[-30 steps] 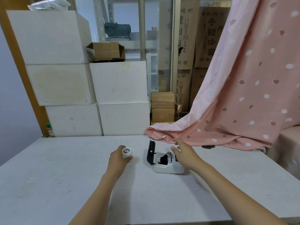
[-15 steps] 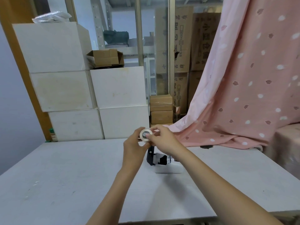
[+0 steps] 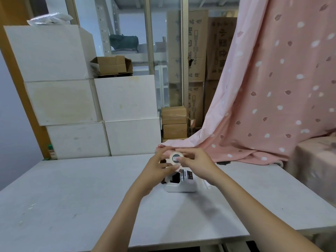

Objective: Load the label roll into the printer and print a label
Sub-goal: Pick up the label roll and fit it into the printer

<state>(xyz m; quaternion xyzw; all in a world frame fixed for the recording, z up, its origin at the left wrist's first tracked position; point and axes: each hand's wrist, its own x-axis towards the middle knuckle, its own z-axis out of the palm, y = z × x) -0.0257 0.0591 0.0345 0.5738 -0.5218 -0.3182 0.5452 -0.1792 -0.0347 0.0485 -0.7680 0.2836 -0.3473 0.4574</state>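
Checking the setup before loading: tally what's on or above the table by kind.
Label roll: 1, held in both hands
Printer: 1, lid open, on the table
Hands: 2, left hand and right hand
Total: 4

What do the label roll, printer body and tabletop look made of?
Label roll: matte white paper wound on a darker core, probably. Printer: smooth white moulded plastic, black inside its open bay. Table: pale, matte, scuffed board, likely laminate; the marks suggest a hard surface.
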